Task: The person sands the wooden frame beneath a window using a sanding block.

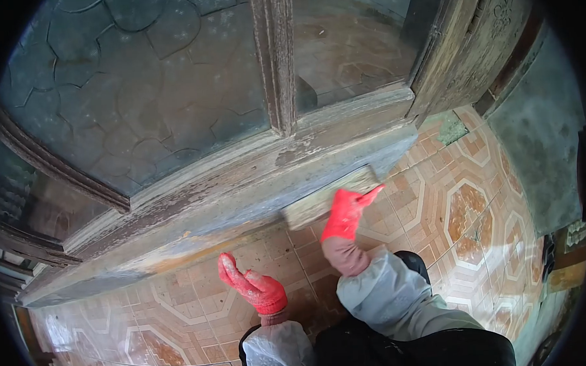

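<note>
While the right hand (345, 213) grasps the flat board (323, 199), which extends to its left beside the ledge (261, 210), even pressure across the whole face should serve best; the left hand (253, 286), loosely spread and empty, hovers above the tiles (200, 311)

The left hand (262, 293), gloved in red, sits at seven o'clock, its fingers loosely together and pointing toward eleven (their tips look whitish). The right hand (344, 215), gloved alike, is at four o'clock, one digit jutting toward two, the others mostly hidden. The right forearm slants toward ten; the left points to twelve. Both have pale sleeves (386, 293).
</note>
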`<state>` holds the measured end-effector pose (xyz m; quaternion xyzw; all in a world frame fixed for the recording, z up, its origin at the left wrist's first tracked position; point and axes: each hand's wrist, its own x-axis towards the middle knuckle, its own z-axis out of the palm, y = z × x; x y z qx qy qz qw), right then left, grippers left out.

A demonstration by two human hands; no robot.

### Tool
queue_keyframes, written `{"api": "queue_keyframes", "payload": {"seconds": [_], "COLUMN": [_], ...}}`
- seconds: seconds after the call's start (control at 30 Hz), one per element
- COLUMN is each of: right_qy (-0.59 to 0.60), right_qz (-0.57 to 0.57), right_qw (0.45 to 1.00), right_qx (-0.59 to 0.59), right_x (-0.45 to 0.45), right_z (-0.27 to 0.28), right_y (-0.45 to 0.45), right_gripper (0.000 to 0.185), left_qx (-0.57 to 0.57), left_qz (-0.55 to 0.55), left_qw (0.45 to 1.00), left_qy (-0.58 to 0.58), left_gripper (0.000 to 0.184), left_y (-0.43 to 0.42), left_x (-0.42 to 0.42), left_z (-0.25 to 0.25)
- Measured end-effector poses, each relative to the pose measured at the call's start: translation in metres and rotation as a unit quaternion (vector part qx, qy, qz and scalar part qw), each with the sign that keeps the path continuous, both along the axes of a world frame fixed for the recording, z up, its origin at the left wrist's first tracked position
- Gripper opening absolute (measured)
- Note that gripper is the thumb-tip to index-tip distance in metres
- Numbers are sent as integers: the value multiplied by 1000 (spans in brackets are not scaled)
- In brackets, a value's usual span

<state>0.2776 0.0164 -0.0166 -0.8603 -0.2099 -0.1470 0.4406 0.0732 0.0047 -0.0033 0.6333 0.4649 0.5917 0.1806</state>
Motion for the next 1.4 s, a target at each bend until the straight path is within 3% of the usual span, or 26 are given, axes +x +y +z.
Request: {"api": "queue_keyframes", "payload": {"seconds": [0.03, 0.07, 0.1, 0.17, 0.2, 0.27, 0.3, 0.33, 0.37, 0.4, 0.43, 0.5, 0.57, 0.63, 0.73, 0.77, 0.8, 0.83, 0.87, 0.9, 1.0, 1.1, 1.2, 1.27, 1.33, 1.4], "right_qy": [170, 262, 267, 432, 429, 262, 262, 116, -36, -103, -177, 74, 223, 256, 330, 313, 231, 229, 38, -162, -23, 200, 398, 295, 202, -88], "right_qz": [49, 18, 46, 147, 147, -32, -43, -79, -104, -110, -124, -43, -24, 51, 67, -17, 21, 50, 29, -54, -22, 38, 89, -20, 70, 158], "right_qw": [940, 827, 766, 648, 651, 779, 782, 904, 969, 981, 976, 954, 861, 755, 693, 754, 807, 888, 962, 975, 967, 814, 652, 765, 876, 950], "right_qx": [292, 497, 583, 609, 609, 568, 563, 404, 223, 125, 32, 286, 456, 602, 638, 577, 543, 396, 268, 140, 254, 545, 639, 572, 433, 255], "right_x": [25, 50, 88, 195, 180, 107, 71, 30, -1, -6, -11, 16, 54, 155, 179, 131, 72, 35, 8, -19, 21, 98, 179, 138, 58, -15], "right_z": [16, 32, 37, -30, -14, 37, 27, 16, 10, 9, 9, 24, 56, -16, -37, 4, 31, 12, 16, 21, 29, 32, -14, 20, 23, 41], "right_y": [-3, -6, -18, -48, -44, -17, -11, -5, 2, 4, 5, -1, -10, -25, -33, -23, -14, -21, -7, 7, 1, -17, -38, -27, -19, -2], "right_gripper": [68, 80, 79, 76, 76, 68, 68, 67, 65, 64, 63, 74, 75, 65, 52, 61, 72, 71, 73, 75, 76, 77, 79, 84, 82, 79], "left_qx": [-17, -34, -32, -18, -19, 11, 3, 18, 39, 42, 38, 35, 8, 17, 36, 49, 47, 39, 33, 36, 41, 17, 32, 34, 34, 39], "left_qz": [22, 44, 43, 25, 22, -12, -20, -30, -36, -37, -33, -26, 25, 18, -7, -23, -25, -29, -30, -28, 3, 24, -5, -38, -33, -26], "left_qw": [999, 997, 998, 999, 999, 1000, 1000, 999, 997, 997, 998, 998, 999, 1000, 999, 998, 999, 998, 998, 997, 998, 999, 999, 998, 998, 998], "left_qy": [-22, -45, -45, -40, -44, -3, 2, 27, 48, 50, 48, 50, 24, 9, 3, 13, 13, 33, 54, 55, 44, 13, -31, 36, 42, 49], "left_gripper": [51, 51, 51, 51, 51, 50, 50, 50, 50, 50, 50, 50, 50, 50, 50, 50, 50, 50, 50, 50, 50, 50, 49, 50, 50, 50], "left_y": [-1, 0, 2, 6, 8, 8, 3, 0, 1, 2, 2, 2, 0, 5, 7, 8, 8, 6, 5, 5, 6, 5, 8, 6, 5, 3], "left_x": [-3, -5, -4, 0, 5, 20, 21, 22, 25, 25, 19, 6, 2, 5, 13, 19, 21, 19, 18, 18, 3, 4, 16, 23, 26, 25], "left_z": [2, 4, 4, 5, 4, 1, -1, -3, -4, -5, -6, -3, 1, -2, -4, -3, -4, -4, -4, -3, -1, 1, -1, -2, -5, -7]}}
